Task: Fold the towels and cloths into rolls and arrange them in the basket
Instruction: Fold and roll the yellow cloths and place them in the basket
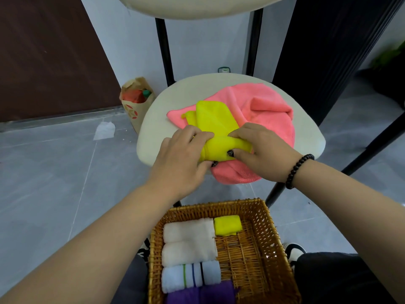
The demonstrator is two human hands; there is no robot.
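Observation:
A yellow cloth (211, 119) lies on a pink towel (265, 108) spread over the cream chair seat (157, 119). Its near end is rolled up, and my left hand (182, 156) and my right hand (260, 150) both grip that roll from either side. The far part of the yellow cloth lies flat. Below, a wicker basket (269, 235) holds two white rolls (188, 240), a light blue striped roll (190, 275), a purple roll (201, 292) along its left side, and a small yellow roll (228, 226) at the far right.
A brown paper bag (133, 106) with bottles stands on the grey tiled floor left of the chair. A white scrap (104, 130) lies on the floor. Black chair legs (164, 49) rise behind the seat. My knees flank the basket.

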